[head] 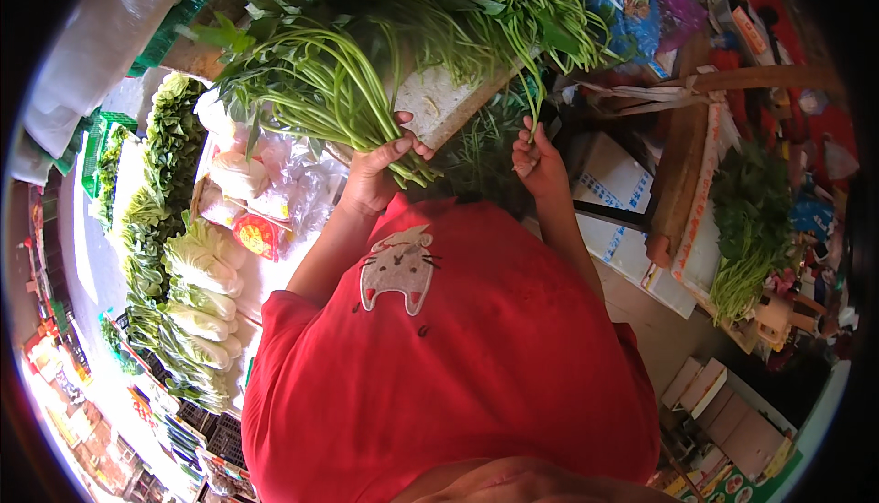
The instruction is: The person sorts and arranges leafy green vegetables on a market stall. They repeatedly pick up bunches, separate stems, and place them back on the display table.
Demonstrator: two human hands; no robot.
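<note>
My left hand (386,160) is closed around the stem ends of a bunch of leafy greens (343,91), whose leaves fan out toward the upper left. Between the fingertips and thumb of my right hand (537,160) are the ends of a few thin green stems (533,101). These stems run up toward a pile of the same greens (549,15), and I cannot tell where they separate from it. Under the greens shows a pale foam board or box lid (439,101), scattered with bits of stem. Feathery greens (481,139) lie in shadow between my hands.
Napa cabbages (202,297) and rows of leafy vegetables (161,194) line the left side. Clear plastic bags (309,177) and a red packet (257,235) sit nearer. At right are a wooden beam (687,166), taped white boxes (614,177) and another bunch of greens (748,228).
</note>
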